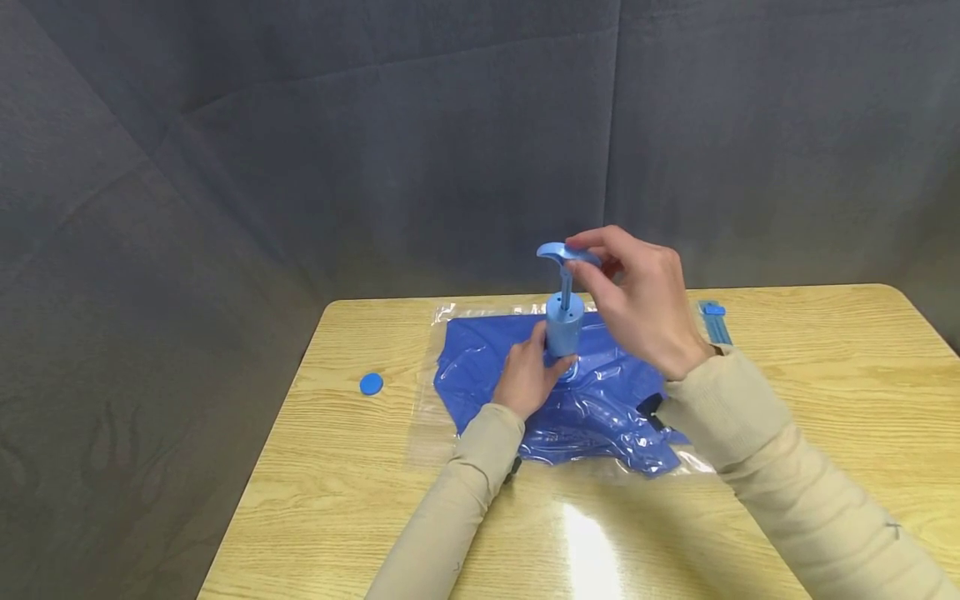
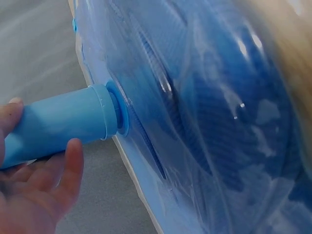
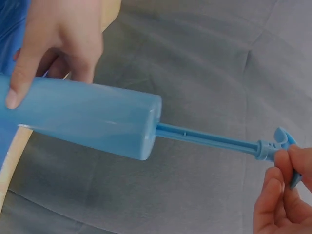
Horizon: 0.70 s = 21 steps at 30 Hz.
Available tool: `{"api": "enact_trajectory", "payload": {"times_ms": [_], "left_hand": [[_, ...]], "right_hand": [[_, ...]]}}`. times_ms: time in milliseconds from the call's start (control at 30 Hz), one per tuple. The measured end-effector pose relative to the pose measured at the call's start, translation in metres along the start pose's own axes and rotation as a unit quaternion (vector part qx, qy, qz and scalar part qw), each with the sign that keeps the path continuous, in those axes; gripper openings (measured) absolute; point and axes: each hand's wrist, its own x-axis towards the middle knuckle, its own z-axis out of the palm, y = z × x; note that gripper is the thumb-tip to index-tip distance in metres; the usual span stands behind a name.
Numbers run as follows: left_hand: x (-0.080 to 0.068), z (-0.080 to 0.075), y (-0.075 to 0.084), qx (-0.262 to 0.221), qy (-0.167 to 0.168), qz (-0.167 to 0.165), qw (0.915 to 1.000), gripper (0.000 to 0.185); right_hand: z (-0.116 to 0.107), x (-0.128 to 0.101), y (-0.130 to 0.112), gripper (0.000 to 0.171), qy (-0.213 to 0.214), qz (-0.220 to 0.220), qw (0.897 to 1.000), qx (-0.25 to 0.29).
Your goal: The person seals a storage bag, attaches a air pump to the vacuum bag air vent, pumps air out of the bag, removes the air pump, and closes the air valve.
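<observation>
A light blue hand pump (image 1: 564, 332) stands upright on a clear plastic vacuum bag (image 1: 427, 425) that has dark blue fabric (image 1: 577, 429) inside. My left hand (image 1: 527, 375) grips the pump's cylinder low down, thumb and fingers on opposite sides. In the left wrist view the pump's end meets a round blue valve (image 2: 123, 109) on the bag. Above, my right hand (image 1: 643, 292) pinches one side of the T-shaped handle (image 1: 553, 251) between thumb and fingers. The plunger rod (image 3: 209, 139) is drawn well out of the cylinder.
A round blue cap (image 1: 371, 384) lies on the wooden table (image 1: 322, 500), left of the bag. Beyond the bag's right side is a blue strip with a small slider (image 1: 715, 310). A grey curtain (image 1: 450, 150) hangs behind the table's far edge.
</observation>
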Motion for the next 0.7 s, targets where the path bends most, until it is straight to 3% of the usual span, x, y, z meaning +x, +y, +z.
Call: {"api": "enact_trajectory", "payload": {"times_ms": [233, 500, 700], "left_hand": [[0.0, -0.001, 0.003, 0.002, -0.003, -0.006, 1.0, 0.05], [0.0, -0.002, 0.004, 0.005, -0.006, -0.011, 0.9999, 0.05], [0.0, -0.002, 0.004, -0.001, -0.004, -0.01, 0.9999, 0.05]], "right_hand": [[-0.01, 0.004, -0.011, 0.018, 0.019, 0.014, 1.0, 0.007], [-0.015, 0.01, -0.016, 0.017, 0.039, -0.023, 0.999, -0.004], [-0.021, 0.014, -0.021, 0.016, 0.047, -0.018, 0.999, -0.002]]}}
